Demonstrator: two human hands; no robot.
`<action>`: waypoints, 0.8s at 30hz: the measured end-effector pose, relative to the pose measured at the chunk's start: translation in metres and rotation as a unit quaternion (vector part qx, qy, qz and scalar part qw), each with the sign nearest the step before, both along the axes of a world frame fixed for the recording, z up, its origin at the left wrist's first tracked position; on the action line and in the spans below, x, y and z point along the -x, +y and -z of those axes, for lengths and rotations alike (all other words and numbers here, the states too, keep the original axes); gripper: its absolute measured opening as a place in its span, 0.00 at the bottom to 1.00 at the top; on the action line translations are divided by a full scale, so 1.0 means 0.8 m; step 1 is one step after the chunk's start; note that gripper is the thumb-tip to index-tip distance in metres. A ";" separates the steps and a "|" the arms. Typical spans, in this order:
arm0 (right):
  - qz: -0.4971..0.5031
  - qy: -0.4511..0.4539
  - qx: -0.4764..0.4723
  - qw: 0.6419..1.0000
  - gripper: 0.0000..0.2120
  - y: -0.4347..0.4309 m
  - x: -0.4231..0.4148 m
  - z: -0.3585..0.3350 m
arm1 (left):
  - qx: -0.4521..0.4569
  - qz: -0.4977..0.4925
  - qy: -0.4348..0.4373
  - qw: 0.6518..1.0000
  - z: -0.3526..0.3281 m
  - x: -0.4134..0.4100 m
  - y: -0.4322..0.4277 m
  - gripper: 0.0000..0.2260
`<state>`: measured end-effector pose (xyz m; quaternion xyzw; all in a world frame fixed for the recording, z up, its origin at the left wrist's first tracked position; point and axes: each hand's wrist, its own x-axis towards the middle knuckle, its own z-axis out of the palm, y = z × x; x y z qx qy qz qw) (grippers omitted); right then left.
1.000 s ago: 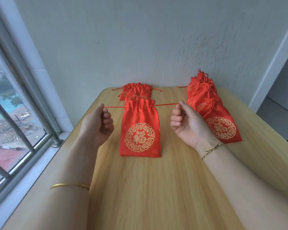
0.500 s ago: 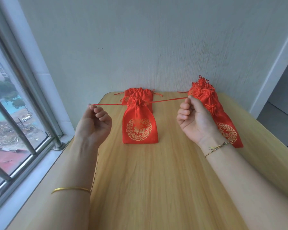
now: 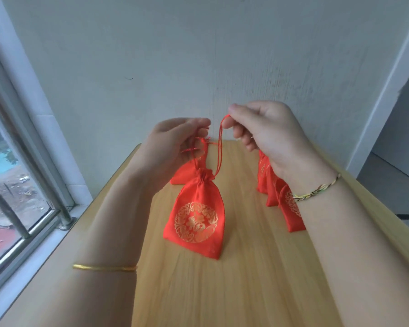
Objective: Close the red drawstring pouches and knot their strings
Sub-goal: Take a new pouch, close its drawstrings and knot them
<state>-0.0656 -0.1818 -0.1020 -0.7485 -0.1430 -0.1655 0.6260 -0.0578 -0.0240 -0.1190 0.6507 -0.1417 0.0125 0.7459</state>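
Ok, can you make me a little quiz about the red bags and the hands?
1. True or false: the top of the front bag is pulled shut.
2. What is the right hand pinching? A) a red string B) a coin C) a pencil
3. Fill in the gap: the gold bangle is on the ____ wrist.

Key: 1 true; 2 A; 3 left.
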 end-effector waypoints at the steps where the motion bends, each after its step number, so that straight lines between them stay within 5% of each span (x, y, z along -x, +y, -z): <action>1: 0.000 -0.007 0.015 1.000 0.14 0.000 0.002 -0.002 | -0.041 0.009 -0.011 0.999 -0.003 0.003 -0.001 0.07; 7: -0.023 -0.030 0.026 0.999 0.14 0.005 0.007 -0.005 | -0.194 0.022 -0.068 0.978 -0.010 0.007 -0.003 0.11; 13: 0.018 0.031 0.032 0.999 0.22 0.000 -0.003 0.005 | -0.147 -0.006 -0.058 0.987 -0.009 0.003 -0.004 0.06; 18: -0.081 0.122 0.077 0.986 0.17 0.000 -0.003 0.015 | -0.099 0.014 -0.044 0.994 -0.008 0.002 -0.004 0.06; 24: -0.087 0.099 0.038 0.991 0.15 0.002 -0.009 0.017 | -0.053 0.006 -0.040 0.998 -0.005 -0.003 -0.002 0.06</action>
